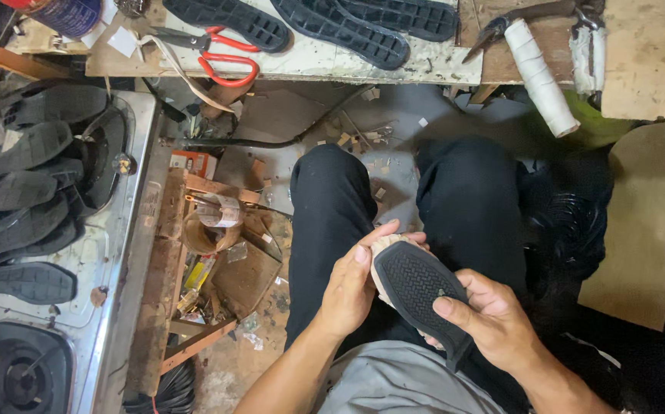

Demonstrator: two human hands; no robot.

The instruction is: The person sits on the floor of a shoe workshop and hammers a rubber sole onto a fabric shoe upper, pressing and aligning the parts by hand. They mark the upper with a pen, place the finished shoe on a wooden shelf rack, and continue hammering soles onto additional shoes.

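A black rubber shoe sole (417, 284) with a cross-hatched tread lies over a tan insole piece in my lap. My left hand (352, 284) grips its left edge, thumb pressed near the toe end. On the right side my right hand (493, 318) holds the sole, thumb lying on the tread near the heel. My legs in black trousers (332, 199) are under it.
Several black soles (22, 192) are piled on a gas stove (110, 261) at left. More soles (340, 27), red-handled scissors (221, 57), pliers and a white roll (539, 77) lie on the workbench above. A cluttered wooden box (225, 261) stands on the floor; a cardboard sheet (643, 222) lies to the right.
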